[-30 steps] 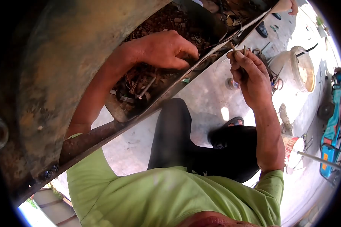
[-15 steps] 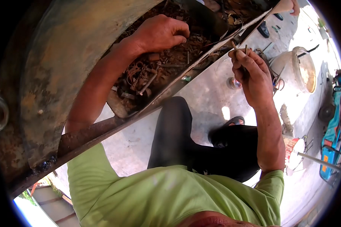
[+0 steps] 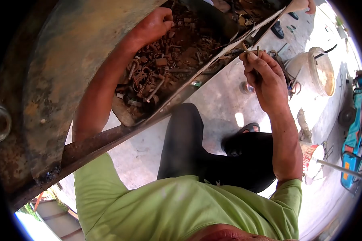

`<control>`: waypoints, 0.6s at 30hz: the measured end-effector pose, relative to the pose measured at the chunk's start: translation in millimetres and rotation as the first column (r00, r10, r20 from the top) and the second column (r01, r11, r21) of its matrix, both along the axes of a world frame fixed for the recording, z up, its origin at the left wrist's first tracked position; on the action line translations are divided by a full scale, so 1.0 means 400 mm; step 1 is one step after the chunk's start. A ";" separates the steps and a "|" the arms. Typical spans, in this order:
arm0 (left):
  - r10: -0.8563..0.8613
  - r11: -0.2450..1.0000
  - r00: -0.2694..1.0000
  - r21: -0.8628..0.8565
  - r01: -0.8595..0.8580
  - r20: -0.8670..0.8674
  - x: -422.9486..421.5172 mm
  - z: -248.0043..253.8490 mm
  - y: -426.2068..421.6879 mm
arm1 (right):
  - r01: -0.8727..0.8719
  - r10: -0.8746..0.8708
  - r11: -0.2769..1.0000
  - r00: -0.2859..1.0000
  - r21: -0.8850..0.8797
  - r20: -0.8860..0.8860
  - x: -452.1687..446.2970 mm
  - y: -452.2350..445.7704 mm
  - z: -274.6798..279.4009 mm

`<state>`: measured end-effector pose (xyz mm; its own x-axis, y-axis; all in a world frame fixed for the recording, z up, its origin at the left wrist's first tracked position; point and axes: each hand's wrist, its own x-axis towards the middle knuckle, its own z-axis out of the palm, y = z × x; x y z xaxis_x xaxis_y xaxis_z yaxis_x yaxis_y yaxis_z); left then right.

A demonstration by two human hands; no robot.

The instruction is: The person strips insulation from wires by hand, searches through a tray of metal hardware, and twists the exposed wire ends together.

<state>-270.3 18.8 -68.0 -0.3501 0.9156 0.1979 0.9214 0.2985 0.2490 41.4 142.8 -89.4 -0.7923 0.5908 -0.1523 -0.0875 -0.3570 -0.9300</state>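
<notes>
My left hand (image 3: 153, 25) is over the far left part of a rusty metal tray (image 3: 126, 127), its fingers curled in; anything inside them is hidden. Beneath and beside it lie loose rusty bolts, rings and small scraps, among them a long bolt (image 3: 155, 90) and a brown block (image 3: 161, 62). Outside the tray's right edge, my right hand (image 3: 266, 78) is raised and pinched on thin metal pins (image 3: 258, 51). Two narrow ends stick up past the fingertips; whether they belong to one piece I cannot tell.
A large stained metal sheet (image 3: 64, 80) rises on the left. To the right stand a white bucket (image 3: 305, 72), a smaller red-and-white bucket (image 3: 313, 158) and a blue-green machine (image 3: 352, 148). Another person's hand (image 3: 311, 6) and shoe (image 3: 277, 30) show at the top right.
My left hand has moved up and left across the tray, uncovering more rusty pieces. My right hand, still pinching the pins, has shifted very slightly left.
</notes>
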 end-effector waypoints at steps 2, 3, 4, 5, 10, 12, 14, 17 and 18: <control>-0.048 0.999 0.999 -0.004 0.048 0.020 0.012 0.003 0.001 | 0.003 -0.003 1.000 1.000 0.000 0.004 -0.003 -0.005 0.007; -0.067 0.998 0.998 -0.020 0.067 0.020 0.016 0.006 0.003 | 0.006 -0.006 1.000 1.000 0.001 0.004 -0.004 -0.006 0.010; -0.110 0.994 0.993 -0.011 0.111 0.033 0.018 0.004 0.006 | 0.002 -0.002 1.000 1.000 0.007 0.004 -0.004 -0.007 0.008; -0.154 0.988 0.987 -0.002 0.155 0.044 0.020 -0.001 0.008 | -0.001 0.001 1.000 1.000 0.013 0.004 -0.004 -0.006 0.003; -0.354 0.935 0.932 0.058 0.350 0.081 0.055 -0.045 0.020 | -0.030 0.030 0.999 1.000 0.033 -0.007 -0.005 -0.006 0.004; -0.422 0.907 0.905 0.054 0.419 0.061 0.077 -0.061 0.027 | -0.022 0.022 0.999 1.000 0.036 0.004 -0.006 -0.006 0.004; -0.433 0.899 0.901 -0.063 0.433 0.014 0.090 -0.067 0.027 | -0.021 0.021 0.999 1.000 0.039 0.011 -0.007 -0.006 0.002; -0.315 0.942 0.941 -0.162 0.295 -0.122 0.094 -0.042 0.023 | -0.039 0.038 0.998 0.999 0.043 0.004 -0.007 -0.007 0.007; -0.259 0.965 0.956 -0.083 0.249 -0.141 0.074 -0.035 0.022 | -0.046 0.046 0.998 0.999 0.046 -0.001 -0.005 -0.008 0.009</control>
